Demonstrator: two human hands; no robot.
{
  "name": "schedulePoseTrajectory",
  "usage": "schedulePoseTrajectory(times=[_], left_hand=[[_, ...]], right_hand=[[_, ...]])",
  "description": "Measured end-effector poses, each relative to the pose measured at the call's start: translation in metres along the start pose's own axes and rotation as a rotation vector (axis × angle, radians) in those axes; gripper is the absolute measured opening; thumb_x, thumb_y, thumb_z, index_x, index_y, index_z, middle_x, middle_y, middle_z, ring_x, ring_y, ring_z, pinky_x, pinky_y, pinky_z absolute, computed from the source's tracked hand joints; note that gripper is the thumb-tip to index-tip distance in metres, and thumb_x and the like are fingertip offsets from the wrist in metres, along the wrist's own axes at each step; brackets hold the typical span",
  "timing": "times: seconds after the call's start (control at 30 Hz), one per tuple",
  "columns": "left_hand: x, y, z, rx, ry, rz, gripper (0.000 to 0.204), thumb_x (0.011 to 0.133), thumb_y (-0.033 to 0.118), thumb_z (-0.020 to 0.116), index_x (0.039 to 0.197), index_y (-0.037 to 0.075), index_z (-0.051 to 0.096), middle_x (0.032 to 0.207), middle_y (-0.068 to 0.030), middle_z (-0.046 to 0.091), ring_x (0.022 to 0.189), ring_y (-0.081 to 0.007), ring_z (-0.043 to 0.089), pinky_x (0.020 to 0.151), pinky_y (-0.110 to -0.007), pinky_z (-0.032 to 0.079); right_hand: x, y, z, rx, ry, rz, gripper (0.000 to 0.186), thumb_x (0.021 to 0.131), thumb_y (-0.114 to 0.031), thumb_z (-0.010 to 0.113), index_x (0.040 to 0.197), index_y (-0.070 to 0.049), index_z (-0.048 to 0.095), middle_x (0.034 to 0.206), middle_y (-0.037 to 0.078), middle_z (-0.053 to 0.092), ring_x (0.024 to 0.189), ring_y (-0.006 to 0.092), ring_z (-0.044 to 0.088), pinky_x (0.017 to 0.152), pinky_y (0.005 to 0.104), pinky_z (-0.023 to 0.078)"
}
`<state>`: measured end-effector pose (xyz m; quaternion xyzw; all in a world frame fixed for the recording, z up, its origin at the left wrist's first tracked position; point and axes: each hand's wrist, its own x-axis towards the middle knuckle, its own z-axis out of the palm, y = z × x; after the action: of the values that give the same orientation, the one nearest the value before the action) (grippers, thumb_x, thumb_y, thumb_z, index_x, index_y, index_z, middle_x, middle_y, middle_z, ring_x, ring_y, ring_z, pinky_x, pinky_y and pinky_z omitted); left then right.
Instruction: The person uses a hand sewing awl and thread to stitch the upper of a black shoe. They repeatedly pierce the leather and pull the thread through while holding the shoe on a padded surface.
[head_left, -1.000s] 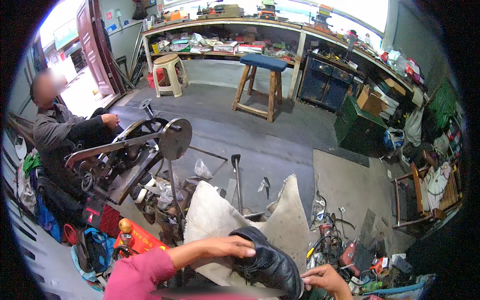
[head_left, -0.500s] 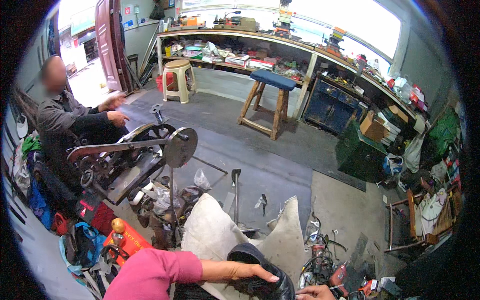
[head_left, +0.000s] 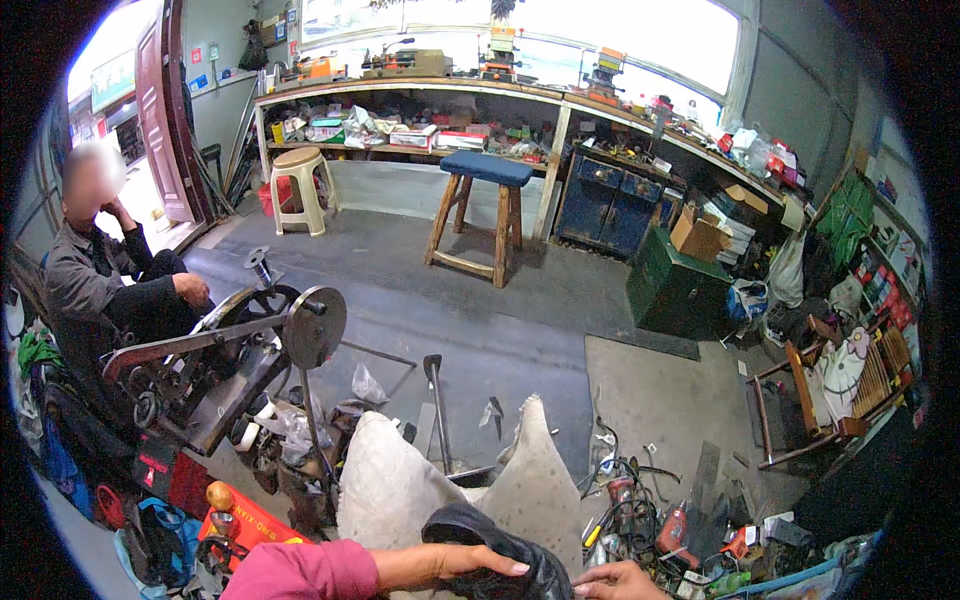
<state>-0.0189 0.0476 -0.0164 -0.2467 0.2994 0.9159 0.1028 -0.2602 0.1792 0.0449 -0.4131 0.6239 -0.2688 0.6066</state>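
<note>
A black leather shoe (head_left: 500, 548) lies on a pale speckled cloth (head_left: 395, 490) over my lap at the bottom of the view. My left hand (head_left: 470, 563), coming out of a pink sleeve, rests on the shoe's upper with its fingers curled over it. My right hand (head_left: 620, 580) shows only in part at the lower edge, its fingers against the shoe's right end. A metal shoe last on a stand (head_left: 436, 400) rises just beyond the cloth.
A seated person in a dark jacket (head_left: 95, 290) is at the left behind a hand-cranked stitching machine (head_left: 230, 350). Tools and bottles (head_left: 650, 520) litter the floor at right. A blue-topped wooden stool (head_left: 485, 215), a plastic stool (head_left: 300, 190), a green box (head_left: 675, 290) and cluttered benches stand beyond.
The view has tilted upward, so my hands and the shoe have slid toward the lower edge. My left hand stays on the shoe. The seated person has raised a hand to the head.
</note>
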Motion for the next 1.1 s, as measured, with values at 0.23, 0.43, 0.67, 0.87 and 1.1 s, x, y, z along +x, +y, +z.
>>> schedulePoseTrajectory(times=[0.23,0.43,0.67,0.87,1.1], left_hand=[[-0.009,0.007,0.001,0.147,0.07,0.011,0.053,0.088,0.044,0.064,0.122,0.003,0.061,0.112,-0.0067,0.067,0.093,-0.0178,0.064,0.081,-0.03,0.052],[-0.008,0.018,-0.014,0.12,0.201,0.08,0.043,0.084,0.032,0.067,0.116,0.003,0.063,0.11,-0.0081,0.067,0.098,-0.0215,0.063,0.088,-0.035,0.05],[-0.001,0.019,-0.018,0.098,0.344,0.076,0.041,0.078,0.019,0.066,0.114,-0.001,0.063,0.108,-0.0099,0.067,0.098,-0.0228,0.063,0.092,-0.036,0.048],[0.008,0.017,-0.022,0.15,0.427,0.128,0.045,0.068,0.02,0.066,0.109,0.0,0.065,0.101,-0.0107,0.069,0.09,-0.0246,0.066,0.086,-0.037,0.052],[0.008,0.018,-0.022,0.14,0.468,0.142,0.042,0.069,0.022,0.066,0.105,0.0,0.065,0.097,-0.0108,0.069,0.087,-0.0252,0.066,0.084,-0.038,0.053]], right_hand=[[-0.006,0.016,-0.001,-0.489,-0.039,-0.09,0.019,0.091,-0.014,0.062,0.103,-0.001,0.065,0.077,0.01,0.067,0.071,0.0143,0.063,0.066,0.0306,0.05],[0.027,0.032,-0.009,0.049,-0.289,0.024,0.027,0.087,-0.025,0.072,0.1,-0.003,0.063,0.08,0.0,0.063,0.076,0.0091,0.058,0.069,0.0297,0.049],[0.045,0.056,-0.01,-0.103,-0.146,-0.102,0.03,0.077,-0.03,0.079,0.083,-0.003,0.066,0.069,0.006,0.064,0.065,0.0095,0.056,0.061,0.0303,0.047],[0.046,0.065,-0.019,-0.342,-0.013,-0.171,0.049,0.07,-0.046,0.08,0.072,0.0,0.063,0.059,0.016,0.059,0.052,0.0285,0.056,0.054,0.0379,0.045],[0.021,0.1,-0.061,-0.502,0.156,-0.037,0.054,0.072,-0.056,0.074,0.072,-0.003,0.063,0.064,0.012,0.061,0.058,0.0231,0.059,0.056,0.0327,0.047]])
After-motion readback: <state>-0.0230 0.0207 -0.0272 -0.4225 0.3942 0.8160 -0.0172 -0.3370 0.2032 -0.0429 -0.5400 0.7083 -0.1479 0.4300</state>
